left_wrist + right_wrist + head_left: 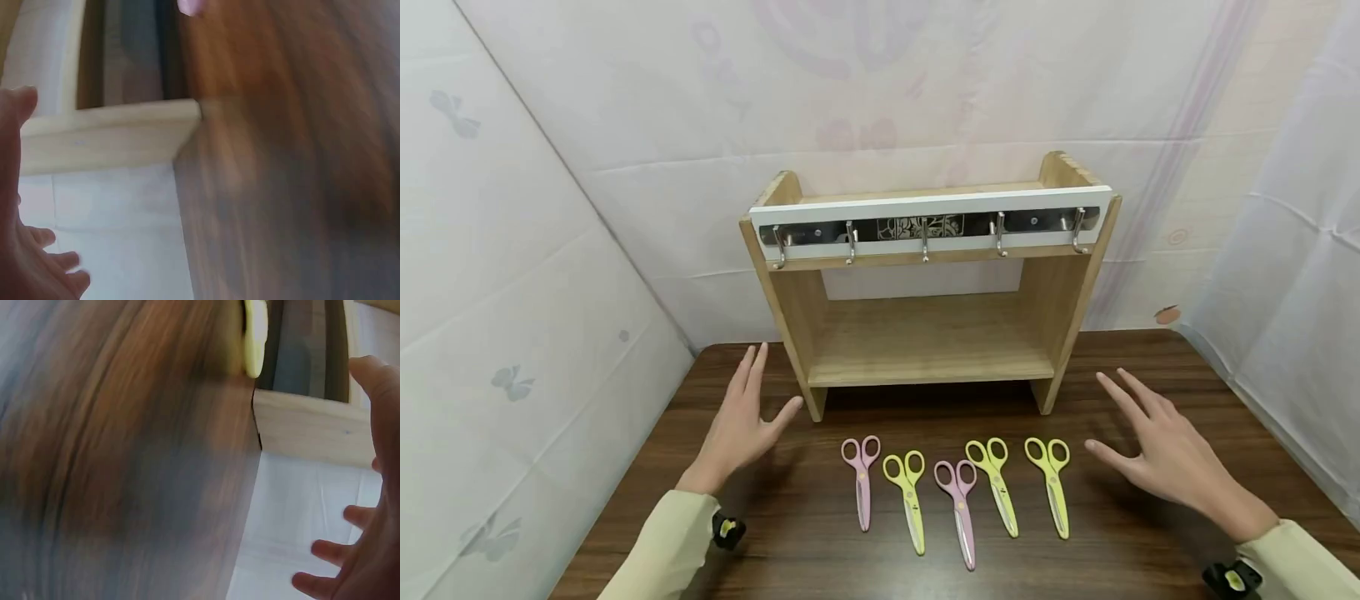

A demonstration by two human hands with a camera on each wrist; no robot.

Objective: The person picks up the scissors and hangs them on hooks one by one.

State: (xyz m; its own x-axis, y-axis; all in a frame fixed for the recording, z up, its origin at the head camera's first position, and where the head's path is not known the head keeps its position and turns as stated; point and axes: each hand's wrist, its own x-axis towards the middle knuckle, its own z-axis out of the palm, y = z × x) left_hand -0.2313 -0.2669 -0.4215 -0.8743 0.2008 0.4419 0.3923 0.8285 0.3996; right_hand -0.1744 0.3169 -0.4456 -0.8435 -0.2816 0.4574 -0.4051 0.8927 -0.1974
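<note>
From 9 o'clock of the head view, a pale, creased cloth (pixel 550 250) printed with grey bows drops behind the counter (pixel 805 533), whose dark brown top has streaky wood grain. Around 8 o'clock, beyond a soft cream sleeve (pixel 662 533) and a small black wrist unit (pixel 728 530), the left hand (pixel 737 433) hovers spread wide, thumb well apart from the fingers, near the shelf's left foot.

The shelf (pixel 925 337) fills the middle, reaching up toward 12: smooth, light wood with straight grain, flat boards and two upright sides rounded at the top. Across its upper front runs a flat white board (pixel 812 250) with a shiny metal strip, carrying five curved silver hooks (pixel 925 237) in a row.

In front of it, from about 6 to 5 o'clock, lie five plastic-looking scissors — pink (pixel 863 504), yellow (pixel 912 504), pink (pixel 962 508), yellow (pixel 999 483) and yellow (pixel 1054 483). Each has two oval finger loops toward the shelf and a slim, tapering end pointing between 6 and 5.

At 4 o'clock the right hand (pixel 1176 457) is also spread wide — fingers and thumb separated, just beside the last yellow pair.
</note>
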